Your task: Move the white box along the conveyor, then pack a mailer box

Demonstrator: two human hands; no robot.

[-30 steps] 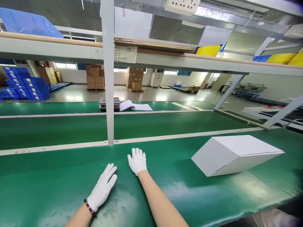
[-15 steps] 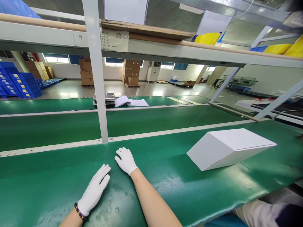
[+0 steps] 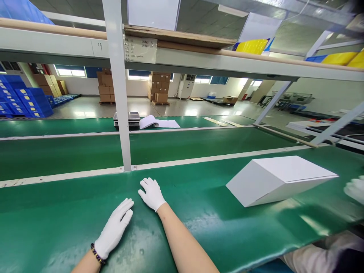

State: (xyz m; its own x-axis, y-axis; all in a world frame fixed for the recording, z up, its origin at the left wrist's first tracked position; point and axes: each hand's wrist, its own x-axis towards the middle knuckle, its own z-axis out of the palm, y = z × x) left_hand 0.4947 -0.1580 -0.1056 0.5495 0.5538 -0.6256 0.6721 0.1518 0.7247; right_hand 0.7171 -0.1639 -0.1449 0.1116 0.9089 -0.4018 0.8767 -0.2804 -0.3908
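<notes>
Both my hands wear white gloves and lie flat, palms down, on the green work surface (image 3: pixel 57 220). My left hand (image 3: pixel 115 228) rests near me, with a dark bead bracelet at its wrist. My right hand (image 3: pixel 152 193) lies a little farther out, close to a grey upright post (image 3: pixel 121 106). Neither hand holds anything. A white cardboard box (image 3: pixel 280 178) lies on the surface well to the right of my hands. Another person's white-gloved hand (image 3: pixel 355 189) shows at the right edge, just past the box.
A scale (image 3: pixel 127 120) and an open white booklet (image 3: pixel 159 123) sit on the far green bench. An overhead shelf (image 3: pixel 227 66) carries yellow and blue bins. Blue crates (image 3: pixel 25 100) and stacked cardboard boxes (image 3: pixel 159 92) stand on the floor beyond.
My hands have stayed flat on the surface; the view shifted a little. Another person's gloved hand has come into view at the right edge near the white box.
</notes>
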